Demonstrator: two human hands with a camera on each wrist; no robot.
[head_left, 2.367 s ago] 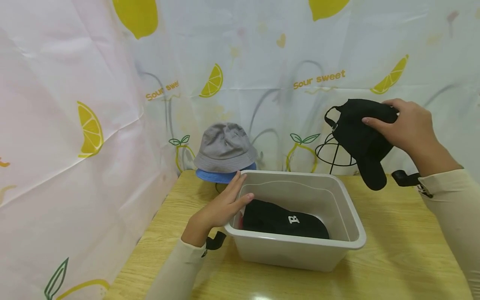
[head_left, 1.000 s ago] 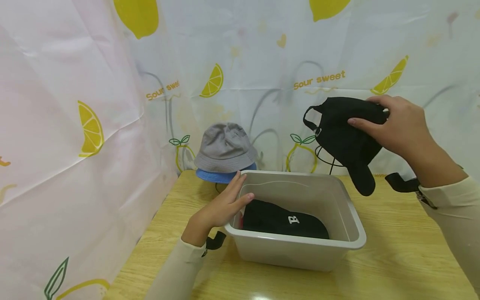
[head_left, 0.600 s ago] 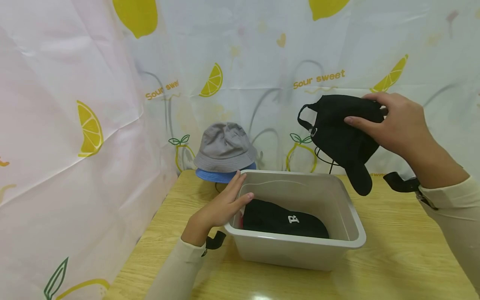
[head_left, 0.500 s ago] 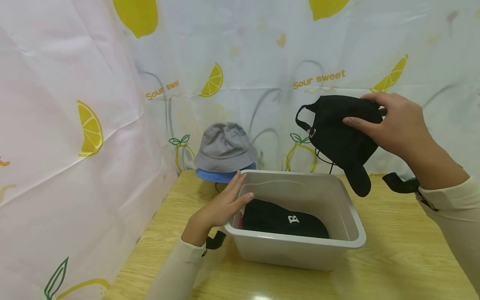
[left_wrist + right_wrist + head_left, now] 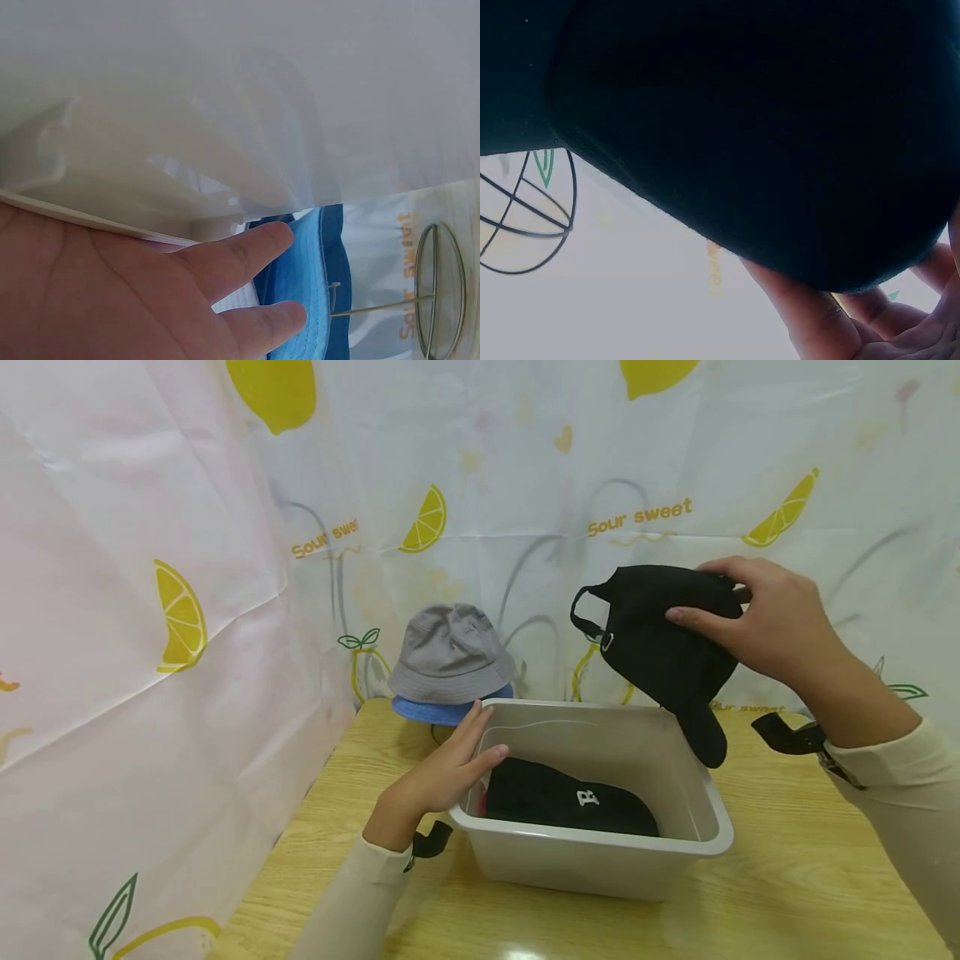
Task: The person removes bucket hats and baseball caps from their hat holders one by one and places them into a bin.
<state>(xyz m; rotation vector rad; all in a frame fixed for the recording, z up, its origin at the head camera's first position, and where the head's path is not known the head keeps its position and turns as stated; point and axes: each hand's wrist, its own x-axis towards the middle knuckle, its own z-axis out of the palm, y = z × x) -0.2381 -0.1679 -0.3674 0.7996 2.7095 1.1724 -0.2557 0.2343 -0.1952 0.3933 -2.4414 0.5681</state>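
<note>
My right hand [image 5: 772,618] pinches the crown of a black baseball cap [image 5: 667,631] between thumb and fingers. The cap's brim hangs down and overlaps the back right corner of a light grey plastic bin [image 5: 592,864]; its strap loop points left. In the right wrist view the dark cap [image 5: 765,142] fills most of the picture. My left hand [image 5: 442,772] rests with straight fingers on the bin's left rim, and in the left wrist view this hand [image 5: 120,292] lies along the wall. Inside the bin lies another black cap [image 5: 562,797] with a white letter R.
Behind the bin's left corner, a grey bucket hat [image 5: 450,656] sits over a blue hat [image 5: 435,712] on a stand. A black wire hat stand [image 5: 529,217] shows in the right wrist view. A lemon-print curtain [image 5: 525,485] hangs behind the wooden table [image 5: 810,860].
My right hand has carried the black cap left and lately down, from over the wire stand to the bin's back right corner. The left hand has stayed on the rim.
</note>
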